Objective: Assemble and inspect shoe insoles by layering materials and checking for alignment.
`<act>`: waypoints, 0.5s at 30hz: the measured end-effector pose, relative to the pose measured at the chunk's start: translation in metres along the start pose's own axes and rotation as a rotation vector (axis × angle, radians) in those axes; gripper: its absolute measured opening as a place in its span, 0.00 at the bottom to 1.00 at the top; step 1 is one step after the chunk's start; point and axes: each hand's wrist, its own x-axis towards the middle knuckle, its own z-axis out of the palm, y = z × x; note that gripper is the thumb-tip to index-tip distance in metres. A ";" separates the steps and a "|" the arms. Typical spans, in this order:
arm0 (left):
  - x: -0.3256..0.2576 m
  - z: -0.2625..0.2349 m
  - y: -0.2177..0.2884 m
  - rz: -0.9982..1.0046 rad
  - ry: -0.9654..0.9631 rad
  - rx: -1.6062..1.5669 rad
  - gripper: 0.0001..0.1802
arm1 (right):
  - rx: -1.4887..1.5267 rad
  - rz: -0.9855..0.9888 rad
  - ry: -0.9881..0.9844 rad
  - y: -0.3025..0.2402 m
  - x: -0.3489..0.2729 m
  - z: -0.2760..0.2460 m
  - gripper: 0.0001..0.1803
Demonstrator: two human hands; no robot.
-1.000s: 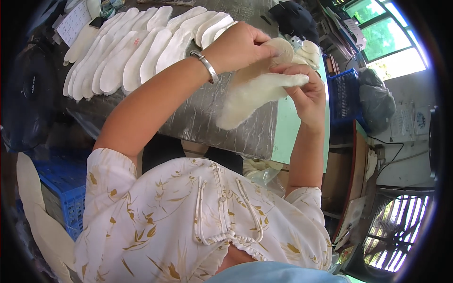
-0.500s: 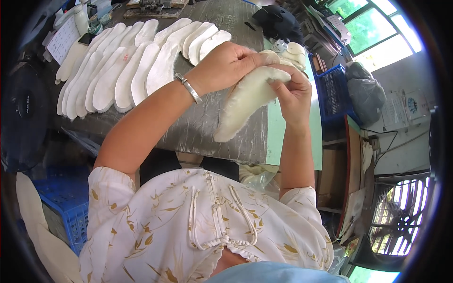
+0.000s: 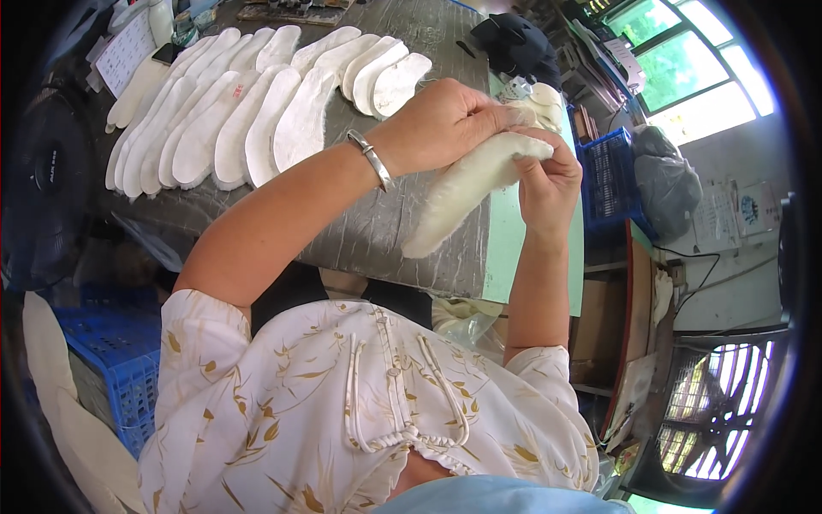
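Note:
A cream fleece insole point(image 3: 462, 195) hangs tilted over the table's right part, its fluffy edge showing and its lower end pointing toward me. My right hand point(image 3: 552, 176) grips its upper end, thumb on the near face and fingers behind. My left hand point(image 3: 449, 124), with a silver bangle at the wrist, is closed in a pinch at the far side of the same end. Its fingertips are partly hidden by the insole, and a bit of whitish material shows there. Several matching insoles point(image 3: 295, 120) lie overlapping in two rows at the left of the table.
A grey worktable point(image 3: 360, 231) carries a pale green sheet point(image 3: 531, 274) on its right side. Beyond my hands lie more cream pieces point(image 3: 545, 103) and a dark cloth item point(image 3: 512, 47). Blue crates point(image 3: 111, 368) stand low left and far right point(image 3: 610, 176); a black fan point(image 3: 51, 180) is at left.
Both hands and the insole have shifted slightly right in the picture. The insole is tilted more edge-on, so its face looks narrower. Both hands keep their hold.

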 end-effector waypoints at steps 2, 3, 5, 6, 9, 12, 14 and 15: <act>-0.001 0.000 0.000 0.001 0.007 0.001 0.18 | 0.008 0.007 0.009 0.002 -0.001 -0.001 0.10; -0.001 0.001 0.001 0.003 0.012 0.000 0.18 | 0.014 0.014 0.020 0.002 -0.002 -0.002 0.10; -0.003 0.000 0.006 -0.012 -0.021 0.021 0.18 | 0.014 0.017 0.034 0.001 -0.002 -0.002 0.11; -0.004 0.000 0.008 -0.028 -0.051 0.041 0.19 | 0.015 0.022 0.047 0.001 -0.003 -0.002 0.11; -0.007 -0.001 0.010 -0.033 -0.063 0.065 0.20 | 0.033 0.018 0.053 0.000 -0.006 -0.001 0.12; -0.010 -0.005 0.015 -0.102 -0.083 0.039 0.20 | 0.019 0.039 0.062 -0.001 -0.006 0.004 0.12; -0.012 -0.003 0.012 -0.075 -0.072 0.019 0.20 | 0.019 0.044 0.081 0.001 -0.007 0.003 0.12; -0.011 -0.003 0.011 -0.051 -0.056 -0.004 0.20 | 0.018 0.052 0.095 0.001 -0.008 0.003 0.12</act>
